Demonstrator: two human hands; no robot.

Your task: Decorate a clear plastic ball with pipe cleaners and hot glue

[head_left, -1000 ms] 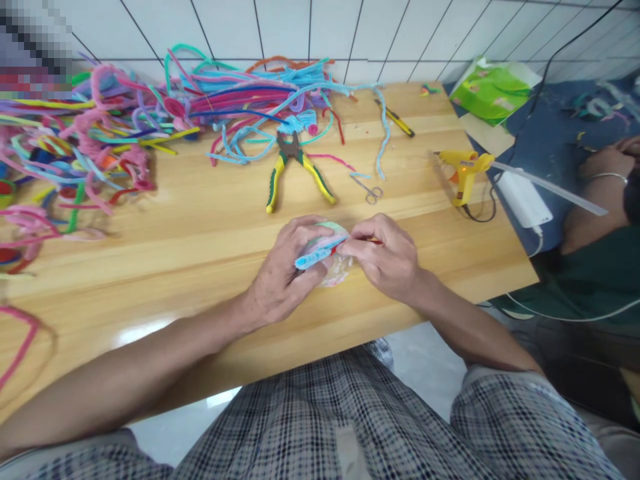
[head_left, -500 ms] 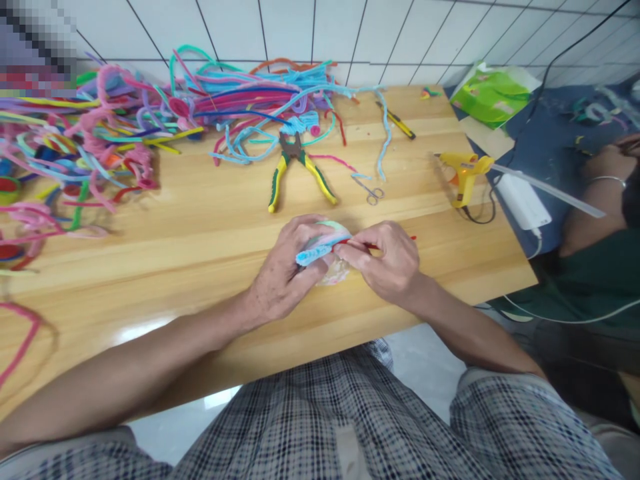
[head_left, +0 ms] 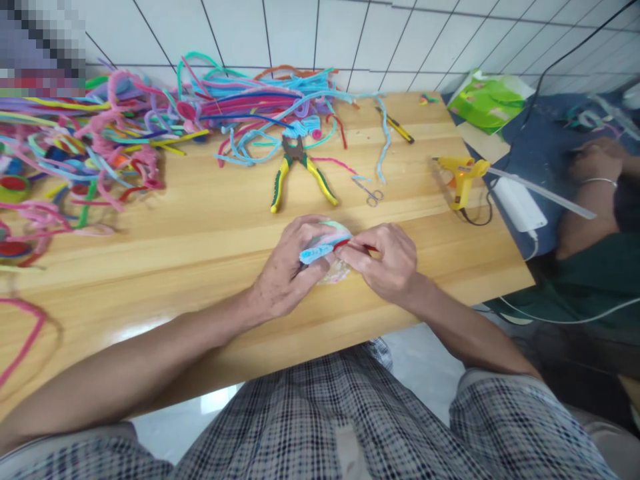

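Observation:
My left hand (head_left: 290, 270) is closed around a small pastel piece made of pipe cleaners (head_left: 333, 233), with a light blue fuzzy part (head_left: 316, 254) sticking out toward me between thumb and fingers. My right hand (head_left: 384, 259) pinches a red pipe cleaner (head_left: 342, 244) between thumb and forefinger, against the blue part. The fingers of both hands nearly meet over the front of the table. Much of the piece is hidden by my fingers. Below it, something pale and see-through shows, too unclear to name.
Pliers with yellow-green handles (head_left: 303, 175), small scissors (head_left: 372, 195) and a yellow cutter knife (head_left: 401, 129) lie beyond my hands. Heaped pipe cleaners (head_left: 260, 100) cover the back left. A yellow glue gun (head_left: 463, 179) rests at right, near a white power strip (head_left: 520, 203). Another person's arm (head_left: 593, 180) is far right.
Both hands keep nearly the same hold. The red pipe cleaner's far end, seen past my right hand before, is now hidden. The view has shifted slightly.

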